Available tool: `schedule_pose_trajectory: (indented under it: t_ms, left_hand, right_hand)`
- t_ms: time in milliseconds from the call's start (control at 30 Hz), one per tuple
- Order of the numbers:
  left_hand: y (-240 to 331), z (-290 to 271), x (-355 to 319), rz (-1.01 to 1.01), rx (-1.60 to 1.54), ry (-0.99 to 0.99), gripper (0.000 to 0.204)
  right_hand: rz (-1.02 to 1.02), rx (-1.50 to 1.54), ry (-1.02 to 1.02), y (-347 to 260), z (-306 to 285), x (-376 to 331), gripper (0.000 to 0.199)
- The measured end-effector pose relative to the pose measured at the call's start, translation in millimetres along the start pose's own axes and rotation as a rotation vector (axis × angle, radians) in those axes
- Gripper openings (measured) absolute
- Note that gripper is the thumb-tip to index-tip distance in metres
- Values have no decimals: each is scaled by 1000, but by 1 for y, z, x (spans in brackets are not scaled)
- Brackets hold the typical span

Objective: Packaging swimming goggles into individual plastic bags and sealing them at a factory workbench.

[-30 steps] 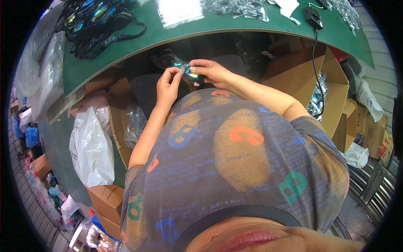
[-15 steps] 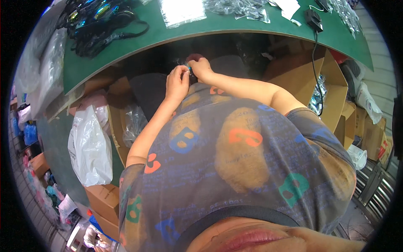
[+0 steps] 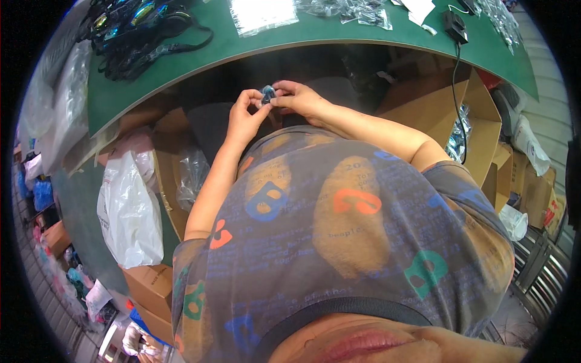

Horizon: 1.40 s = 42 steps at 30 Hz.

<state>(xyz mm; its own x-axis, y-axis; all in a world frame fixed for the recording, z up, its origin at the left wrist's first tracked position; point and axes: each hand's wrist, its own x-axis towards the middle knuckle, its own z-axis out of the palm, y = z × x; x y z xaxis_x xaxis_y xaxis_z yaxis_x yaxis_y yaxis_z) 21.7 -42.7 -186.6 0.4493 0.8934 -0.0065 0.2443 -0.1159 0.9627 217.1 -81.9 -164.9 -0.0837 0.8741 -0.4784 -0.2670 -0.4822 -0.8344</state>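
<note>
— Where are the hands?
— Both are raised before the chest, fingertips meeting: left hand [image 3: 245, 116] curled, right hand [image 3: 296, 98] pinching.
— And the arms?
— Bare forearms, elbows bent, angled inward from the sleeves.

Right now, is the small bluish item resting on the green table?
No, both the left hand and right hand pinch the small bluish item in the air below the green table edge.
</note>
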Motion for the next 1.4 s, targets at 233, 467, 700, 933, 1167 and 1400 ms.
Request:
schedule_pose_trajectory:
  t_ms: [233, 467, 700, 933, 1167, 1400]
  left_hand:
    - [6, 3, -8, -107, 91, 1, 17]
    - [31, 3, -8, -233, 151, 12, 15]
    - [116, -33, -20, -394, -617, -521, 25]
    - [125, -30, -23, -347, -515, -526, 21]
    - [147, -48, -25, 416, 97, -102, 22]
    - [153, -8, -22, 389, 195, -213, 14]
  right_hand:
    - [46, -195, -45, 4, -2, 6, 20]
    - [-582, -908, 153, -42, -5, -35, 12]
    - [-439, -249, -389, -103, -12, -73, 16]
    - [-105, -422, -346, -40, -18, -55, 72]
    - [18, -161, -93, -26, -21, -41, 79]
    - [-73, -211, -152, -23, -13, -41, 82]
